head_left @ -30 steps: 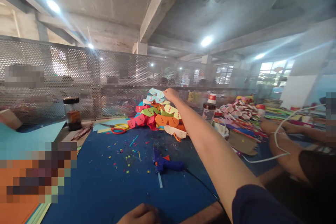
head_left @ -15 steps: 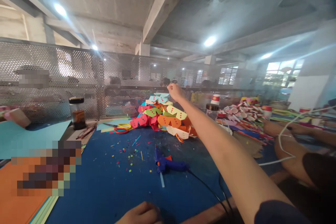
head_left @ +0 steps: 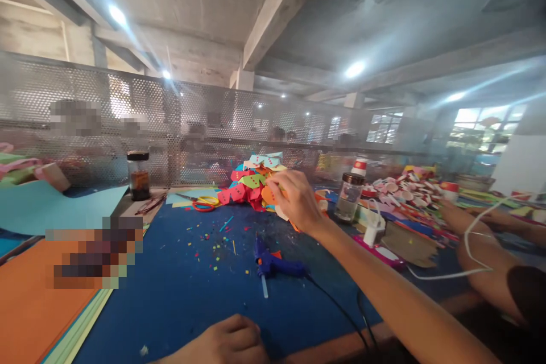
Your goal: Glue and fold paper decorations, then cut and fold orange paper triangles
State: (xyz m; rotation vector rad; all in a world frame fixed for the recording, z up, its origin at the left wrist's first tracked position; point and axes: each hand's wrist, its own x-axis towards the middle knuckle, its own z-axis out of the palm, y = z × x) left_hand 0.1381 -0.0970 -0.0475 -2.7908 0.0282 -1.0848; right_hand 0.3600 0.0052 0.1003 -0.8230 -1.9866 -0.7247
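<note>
While the left hand (head_left: pixel 234 341) lies with bent fingers at the near side of the desk (head_left: pixel 170 296), the right hand (head_left: pixel 296 199) overlaps the colourful paper pile (head_left: pixel 245 189); I cannot tell whether either grips anything. Between them lies a blue glue gun (head_left: pixel 281 265).

Busy craft workshop here!
Glue gun (head_left: pixel 277 264) and scissors (head_left: pixel 205 202) on a blue worktable (head_left: pixel 170 284), cut paper (head_left: pixel 34 290) stacked up, bare concrete beams (head_left: pixel 273 11) overhead.
</note>
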